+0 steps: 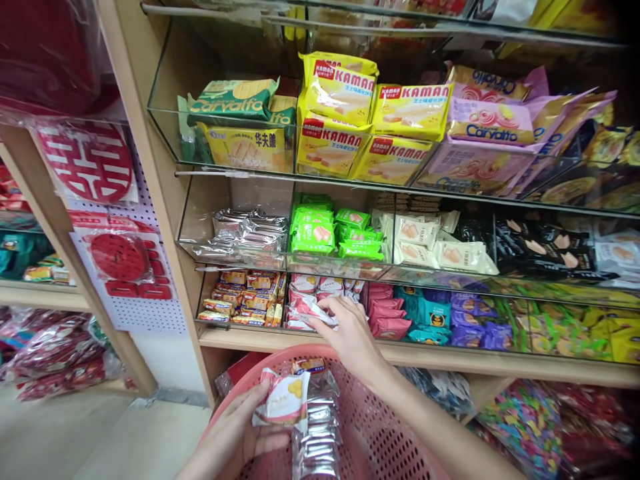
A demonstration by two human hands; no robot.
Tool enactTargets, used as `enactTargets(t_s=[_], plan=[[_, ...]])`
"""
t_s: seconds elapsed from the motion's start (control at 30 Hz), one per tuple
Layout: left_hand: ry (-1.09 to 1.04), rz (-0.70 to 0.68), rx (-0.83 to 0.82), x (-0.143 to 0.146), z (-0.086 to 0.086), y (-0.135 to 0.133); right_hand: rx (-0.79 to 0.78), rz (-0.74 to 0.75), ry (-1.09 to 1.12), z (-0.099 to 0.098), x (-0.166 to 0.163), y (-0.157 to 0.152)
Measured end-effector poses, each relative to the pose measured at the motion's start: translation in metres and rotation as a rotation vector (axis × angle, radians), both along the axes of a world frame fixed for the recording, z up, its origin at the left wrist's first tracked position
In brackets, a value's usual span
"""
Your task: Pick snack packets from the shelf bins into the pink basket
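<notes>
My left hand [250, 421] is closed on a white-and-red snack packet [283, 400], held over the pink perforated plastic basket [383, 427]. Up at the lowest glass-fronted row, my right hand [350, 333] has its thumb and fingers round a white-and-pink snack packet [306, 308] in its compartment; the fingers partly cover it. Inside the basket, beneath the left hand, lies a row of silver-wrapped packets [320, 417]. A small orange-and-blue packet [309, 365] rests at the basket's far side.
Small orange packets [255, 300] fill the compartment on the left, and pink packets [387, 312] the one on the right. Above are green packets [313, 230] and yellow wafer packs [340, 93]. A wooden upright [165, 200] and the shelf's front edge [450, 360] border the basket's surroundings.
</notes>
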State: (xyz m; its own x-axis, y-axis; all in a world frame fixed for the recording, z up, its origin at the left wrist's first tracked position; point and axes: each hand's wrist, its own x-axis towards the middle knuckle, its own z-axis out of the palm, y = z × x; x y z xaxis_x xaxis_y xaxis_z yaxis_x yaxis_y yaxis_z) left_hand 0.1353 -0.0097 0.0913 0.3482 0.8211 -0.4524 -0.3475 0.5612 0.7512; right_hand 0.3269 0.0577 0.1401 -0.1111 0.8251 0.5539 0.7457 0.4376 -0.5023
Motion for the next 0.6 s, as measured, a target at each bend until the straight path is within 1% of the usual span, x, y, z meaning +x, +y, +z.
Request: enactTargets(t_s=[0.07, 0.13, 0.2, 0.3, 0.33, 0.4, 0.5, 0.6], plan=[[-0.004, -0.019, -0.001, 0.0, -0.001, 0.001, -0.13, 0.127, 0.173, 0.006, 0.001, -0.012], [-0.01, -0.029, -0.001, 0.0, -0.002, 0.002, -0.319, 0.308, 0.383, 0.008, 0.0, -0.02], [-0.033, -0.037, 0.014, 0.001, -0.001, 0.002, -0.523, 0.445, 0.525, 0.006, -0.002, -0.025], [-0.047, -0.065, 0.037, 0.001, 0.001, 0.0, -0.759, 0.518, 0.586, -0.002, -0.008, -0.033], [-0.047, -0.078, 0.033, 0.001, 0.002, 0.0, -0.804, 0.523, 0.584, -0.006, -0.009, -0.035], [-0.061, -0.101, 0.009, 0.001, 0.003, -0.001, -0.847, 0.523, 0.573, -0.013, -0.011, -0.039], [-0.136, -0.135, -0.01, 0.0, 0.001, -0.001, -0.848, 0.511, 0.529, -0.021, -0.011, -0.041], [-0.162, -0.155, 0.013, 0.0, -0.001, -0.004, -0.851, 0.497, 0.484, -0.024, -0.011, -0.043]])
